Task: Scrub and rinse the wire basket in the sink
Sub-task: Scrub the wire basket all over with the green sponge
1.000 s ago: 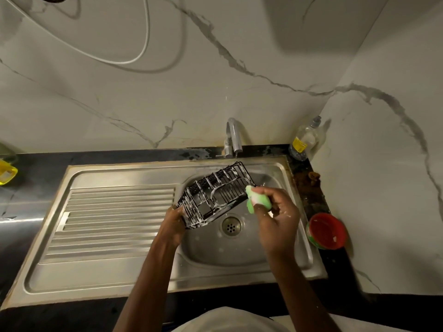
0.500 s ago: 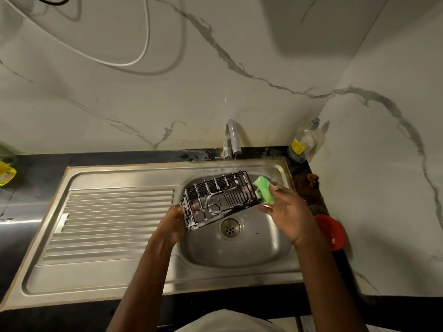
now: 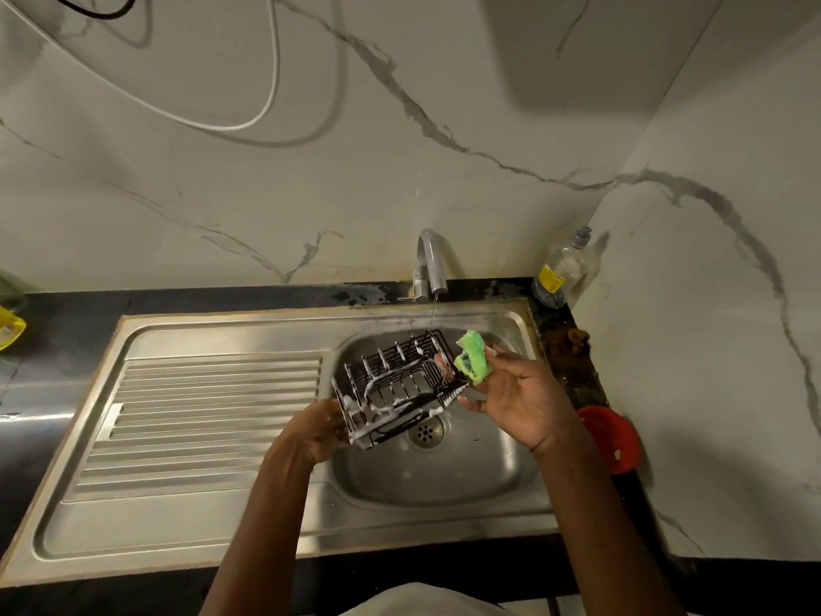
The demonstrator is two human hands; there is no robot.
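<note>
Over the bowl of the stainless-steel sink, just below its chrome tap and thin water stream, the soapy black wire basket hangs tilted, its left end gripped by the left hand, while the right hand pinches a green sponge beside its right end.

Over a steel sink, the left hand grips a soapy black wire basket beneath a thin stream from the faucet, while the right hand holds a green sponge beside it.
</note>
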